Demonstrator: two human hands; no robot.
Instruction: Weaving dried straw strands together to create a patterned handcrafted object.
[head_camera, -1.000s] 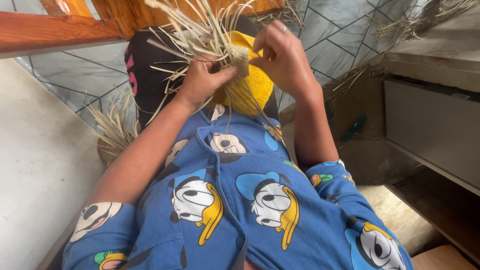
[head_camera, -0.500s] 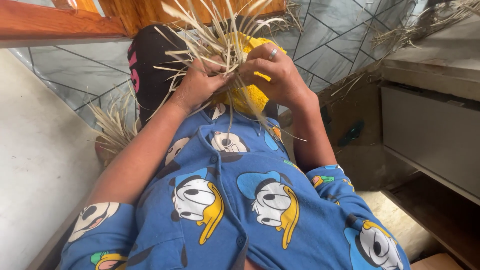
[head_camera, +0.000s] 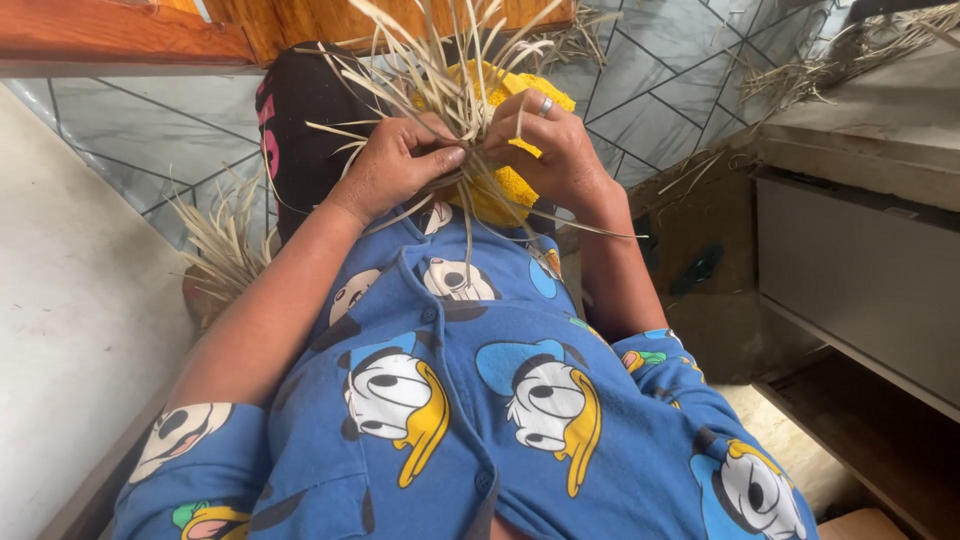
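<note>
Against the yellow cloth (head_camera: 500, 180) on the person's lap, a bundle of pale straw strips (head_camera: 450, 75) is pinched between both hands: the left hand (head_camera: 395, 165) on the near-left side of the cloth, its grip clenched on the strips with thumb and fingers meeting at the crossing point, the right hand (head_camera: 550, 150) (a ring on one finger) clenched on them just opposite, fingertips nearly touching the left's. From that crossing the strips fan mostly upward and away from the body, with a few thin ones trailing down and out to the right; both hands sit equally close. The strips look flat, dry, stiff and springy; the cloth looks soft and nubbly. Left of the cloth lies a black fabric (head_camera: 300, 120), and lower left a loose straw heap (head_camera: 215, 245).
</note>
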